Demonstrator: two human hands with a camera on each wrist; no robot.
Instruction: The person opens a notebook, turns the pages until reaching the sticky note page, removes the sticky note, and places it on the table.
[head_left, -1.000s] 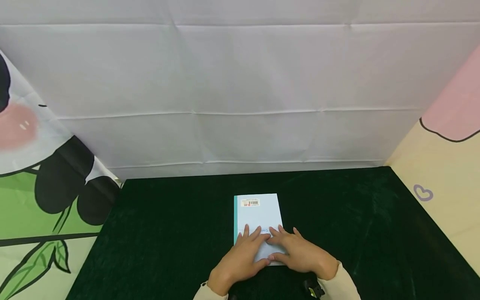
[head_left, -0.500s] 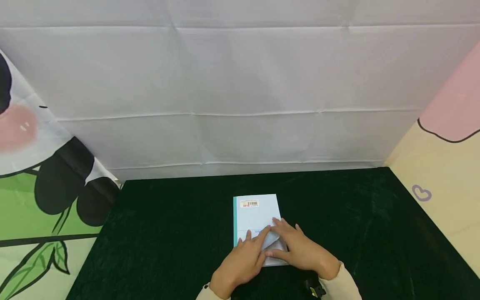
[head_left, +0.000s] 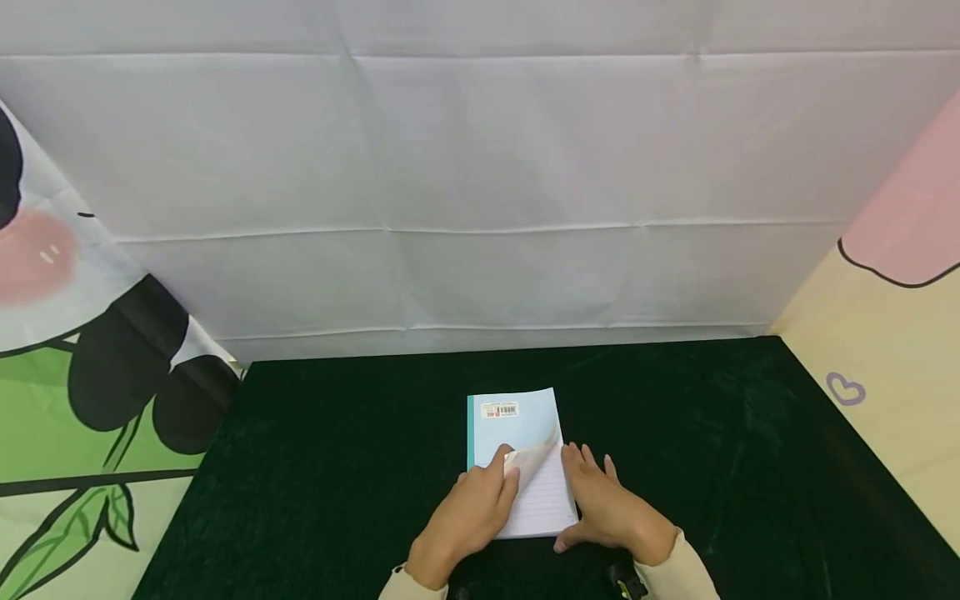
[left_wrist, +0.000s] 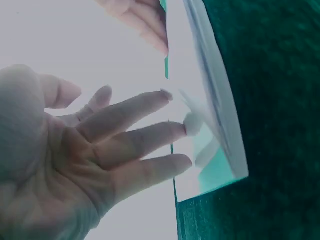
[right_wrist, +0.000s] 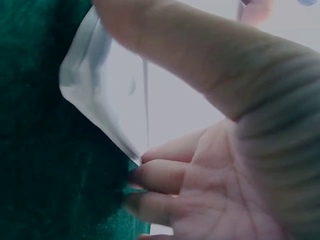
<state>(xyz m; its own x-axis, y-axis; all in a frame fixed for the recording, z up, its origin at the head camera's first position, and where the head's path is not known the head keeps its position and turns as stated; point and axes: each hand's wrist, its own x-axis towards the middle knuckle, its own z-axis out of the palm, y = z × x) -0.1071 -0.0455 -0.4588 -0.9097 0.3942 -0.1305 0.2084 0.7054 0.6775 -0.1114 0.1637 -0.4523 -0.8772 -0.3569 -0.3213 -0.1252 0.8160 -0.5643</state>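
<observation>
A notebook (head_left: 528,421) with a light blue cover, a teal spine strip and a barcode sticker (head_left: 499,409) lies on dark green cloth. My left hand (head_left: 468,512) pinches the cover's lower corner between thumb and index finger, and the cover curls up toward the left. Below it shows a white ruled page (head_left: 542,504). Along the notebook's right edge rests my right hand (head_left: 611,510), fingers extended and thumb near the bottom corner. In the right wrist view, that hand's fingertips lie at the notebook's edge (right_wrist: 82,75). Glare washes out much of both wrist views.
Dark green cloth (head_left: 337,467) covers the table. Behind it hangs a creased white sheet (head_left: 480,167). A cartoon-printed cloth (head_left: 127,358) stands at the left, and a cream and pink one (head_left: 892,333) at the right.
My left hand has taken the cover's corner and peeled it leftward, exposing the ruled page. My right hand has moved off the cover to the notebook's right edge.
</observation>
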